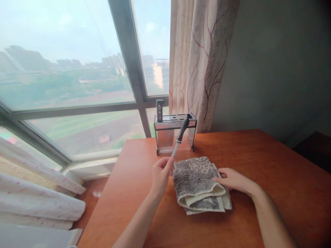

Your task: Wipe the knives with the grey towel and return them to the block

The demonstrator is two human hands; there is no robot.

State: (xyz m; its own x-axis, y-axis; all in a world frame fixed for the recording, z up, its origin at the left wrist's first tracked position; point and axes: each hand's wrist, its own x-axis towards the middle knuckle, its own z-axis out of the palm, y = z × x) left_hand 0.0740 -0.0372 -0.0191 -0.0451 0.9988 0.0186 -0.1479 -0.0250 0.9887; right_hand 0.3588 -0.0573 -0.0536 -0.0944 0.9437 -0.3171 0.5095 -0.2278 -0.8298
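In my left hand (163, 172) is a honing steel (183, 131), pinched low on its metal rod with the dark ribbed handle tilted up and to the right. A folded grey and cream towel (195, 177) lies on the table just right of that hand. My right hand (231, 179) grips the towel's right edge, thumb on top and fingers partly hidden behind the fold. Behind the steel stands a clear-sided knife block (165, 137) with a dark frame. One knife with a dark, dotted handle (159, 110) sits upright in its left end.
The reddish-brown wooden table (258, 155) runs up to a patterned curtain (199, 51) and a grey wall. Large windows (64, 51) fill the left side. Another light curtain (38, 196) hangs at the lower left, beyond the table's left edge.
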